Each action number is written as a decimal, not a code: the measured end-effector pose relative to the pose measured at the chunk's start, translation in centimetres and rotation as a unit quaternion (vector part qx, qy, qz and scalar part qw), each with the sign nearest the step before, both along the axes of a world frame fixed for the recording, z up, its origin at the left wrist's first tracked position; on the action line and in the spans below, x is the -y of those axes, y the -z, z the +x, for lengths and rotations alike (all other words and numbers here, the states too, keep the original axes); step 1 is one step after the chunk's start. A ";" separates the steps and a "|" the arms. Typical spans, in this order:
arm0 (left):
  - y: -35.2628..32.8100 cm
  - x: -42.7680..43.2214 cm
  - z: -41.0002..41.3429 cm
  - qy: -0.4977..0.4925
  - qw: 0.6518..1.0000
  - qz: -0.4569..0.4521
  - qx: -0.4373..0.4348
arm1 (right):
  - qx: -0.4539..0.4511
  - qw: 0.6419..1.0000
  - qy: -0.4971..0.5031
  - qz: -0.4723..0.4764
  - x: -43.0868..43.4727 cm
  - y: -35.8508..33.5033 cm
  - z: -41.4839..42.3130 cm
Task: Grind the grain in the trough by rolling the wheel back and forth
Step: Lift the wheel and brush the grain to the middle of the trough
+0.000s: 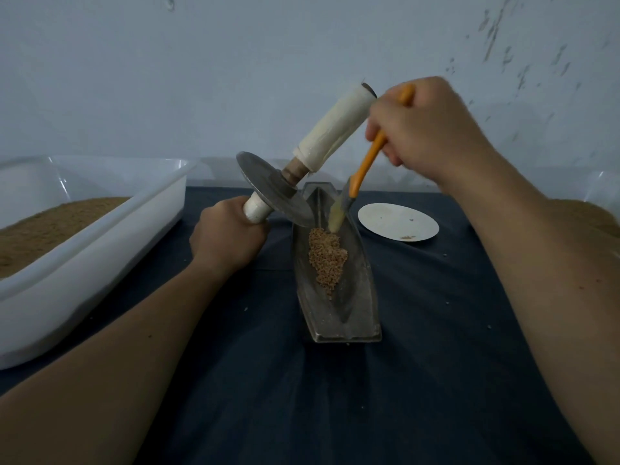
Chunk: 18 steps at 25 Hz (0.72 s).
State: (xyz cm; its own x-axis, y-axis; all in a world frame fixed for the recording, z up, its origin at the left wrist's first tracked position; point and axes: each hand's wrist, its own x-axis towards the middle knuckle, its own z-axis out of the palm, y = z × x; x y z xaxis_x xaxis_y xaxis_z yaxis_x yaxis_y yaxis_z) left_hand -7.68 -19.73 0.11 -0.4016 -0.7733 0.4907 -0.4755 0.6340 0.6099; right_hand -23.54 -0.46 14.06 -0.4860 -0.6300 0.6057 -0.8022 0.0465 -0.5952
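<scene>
Left grip (228, 238) clasps the near handle of the grinding wheel (268, 189), held raised and tilted above the trough (360, 297). Right grip (426, 129) holds an orange-handled brush (367, 159), bristles beside the grain (327, 260) mid-trough. Step judged: gathering grain. Next: withdraw brush, seat wheel on grain.

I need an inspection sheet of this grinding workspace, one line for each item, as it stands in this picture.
Surface: dark blue cloth, a few stray grains on it.
Job's things: metal trough holds a grain pile; wheel tilted, lifted off the grain.
Clutter: white disc right of the trough, few grains on it; white tub of brown meal at left.
Hands: left hand grips the wheel's near handle; right hand holds an orange brush, bristles in the trough.
Cables: nothing seen.
Surroundings: pale wall with scuff marks.
</scene>
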 end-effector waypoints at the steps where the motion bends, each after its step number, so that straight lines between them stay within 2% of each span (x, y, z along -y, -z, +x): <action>1: 0.0 0.0 0.0 -0.002 1.000 -0.001 0.003 | 0.032 0.998 0.017 -0.046 0.0 0.0 -0.8; 4: 0.0 -0.3 -0.1 -0.019 1.000 -0.011 0.006 | 0.115 0.977 0.088 -0.157 -0.6 0.2 -3.8; 6: -0.1 -0.7 -0.2 -0.041 0.999 -0.022 -0.003 | 0.112 0.974 0.136 -0.143 -1.3 1.2 -5.9; 9: -0.8 -1.1 -0.3 -0.055 0.998 -0.036 -0.020 | 0.054 0.985 0.159 0.024 -2.0 3.4 -8.2; 11: -1.3 -1.4 -0.4 -0.049 0.998 -0.048 -0.011 | -0.021 0.982 0.145 0.121 -2.4 5.5 -8.7; 14: -1.4 -1.9 -0.5 -0.049 0.995 -0.078 0.034 | -0.130 0.965 0.105 0.201 -3.3 8.8 -8.7; 16: -1.3 -2.1 -0.7 -0.050 0.992 -0.102 0.062 | -0.147 0.952 0.094 0.252 -4.2 10.6 -8.4; 18: -1.4 -2.2 -0.8 -0.045 0.988 -0.122 0.077 | -0.158 0.916 0.108 0.352 -4.7 11.5 -7.5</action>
State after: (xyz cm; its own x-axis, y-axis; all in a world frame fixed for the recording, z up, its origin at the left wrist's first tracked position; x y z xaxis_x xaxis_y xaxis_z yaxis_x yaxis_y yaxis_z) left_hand -8.47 -17.51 1.49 -0.4214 -0.6753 0.6053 -0.6123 0.7042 0.3594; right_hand -31.07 4.21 2.57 -0.5156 -0.8285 0.2186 -0.8562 0.5076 -0.0962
